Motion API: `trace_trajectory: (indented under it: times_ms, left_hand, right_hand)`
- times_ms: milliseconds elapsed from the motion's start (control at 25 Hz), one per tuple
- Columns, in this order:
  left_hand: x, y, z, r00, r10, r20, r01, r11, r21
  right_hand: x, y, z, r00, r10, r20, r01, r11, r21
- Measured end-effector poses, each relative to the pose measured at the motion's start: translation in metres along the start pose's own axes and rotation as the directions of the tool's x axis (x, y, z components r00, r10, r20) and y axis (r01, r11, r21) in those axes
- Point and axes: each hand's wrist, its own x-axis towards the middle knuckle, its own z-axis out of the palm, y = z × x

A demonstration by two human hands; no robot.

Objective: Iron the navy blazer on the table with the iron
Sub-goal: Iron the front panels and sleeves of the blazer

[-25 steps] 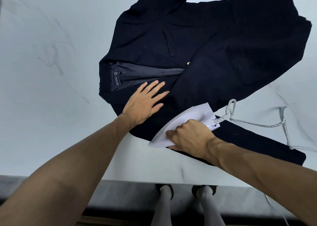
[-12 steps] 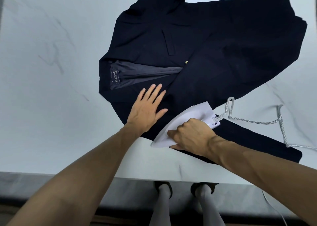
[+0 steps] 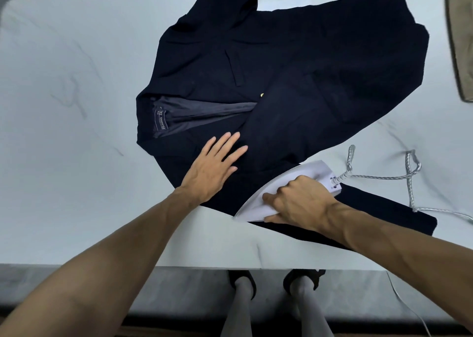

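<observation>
The navy blazer [image 3: 294, 80] lies spread flat on the white marble table [image 3: 64, 157], front up, its lining and label showing at the collar on the left. One sleeve runs toward the near right. My left hand [image 3: 213, 167] presses flat on the blazer's near front panel with its fingers spread. The white iron [image 3: 258, 206] rests on the near sleeve with its tip pointing toward the near left. My right hand [image 3: 299, 201] is closed around the iron's handle and hides most of it.
The iron's braided grey cord [image 3: 409, 178] loops over the table to the right of the iron. A tan cloth [image 3: 460, 42] lies at the far right edge. The table's near edge [image 3: 179, 266] runs just below my arms, with my feet under it.
My left hand has slid a little toward me and to the right over the blazer. The iron and my right hand have barely shifted on the sleeve.
</observation>
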Motion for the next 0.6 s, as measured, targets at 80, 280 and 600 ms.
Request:
trace_trajectory:
  times_ms: [80,280,600]
  left_hand:
    - [0.007,0.004,-0.004,0.991,0.134,-0.01,-0.134,0.991,0.001]
    - [0.021,0.022,0.005,0.984,0.112,0.136,-0.123,0.99,0.071]
    - [0.027,0.015,0.003,0.977,0.126,0.174,-0.107,0.988,-0.112]
  right_hand:
    - [0.011,-0.003,-0.008,1.0,-0.006,-0.02,0.006,1.0,-0.008]
    - [0.011,-0.007,-0.006,1.0,-0.017,-0.021,0.016,1.0,-0.02]
    - [-0.02,0.01,0.001,0.998,0.058,-0.022,-0.057,0.998,0.027]
